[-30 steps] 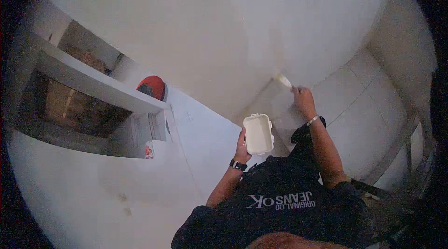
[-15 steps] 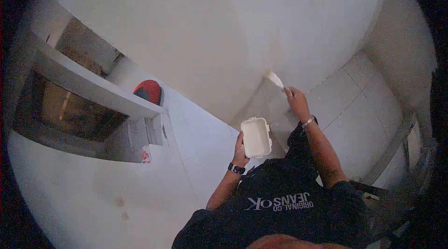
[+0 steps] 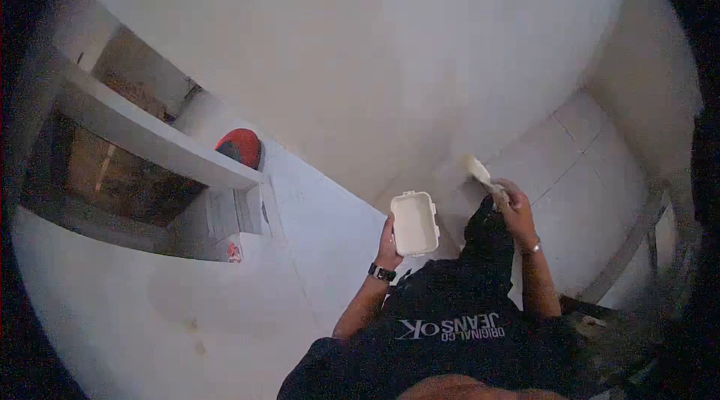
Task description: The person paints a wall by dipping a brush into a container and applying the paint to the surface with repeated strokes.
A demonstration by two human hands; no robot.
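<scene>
The fingers of the right hand [image 3: 517,203] are clamped round the handle of a paintbrush [image 3: 480,173]. Its pale bristles sit low on the white wall [image 3: 390,62], near where the wall meets the floor tiles [image 3: 585,175]; whether they touch the wall I cannot tell. The left hand [image 3: 388,239] has its fingers closed on the near end of a white rectangular tub [image 3: 415,222], held open side up just beside the brush. A dark watch [image 3: 382,272] sits on that wrist. Well apart to the left, a red object [image 3: 241,146] rests by a white ledge [image 3: 150,137].

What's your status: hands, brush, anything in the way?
Left hand grips white tub. Right hand grips brush, bristles low near wall. Nothing between brush and tub.
</scene>
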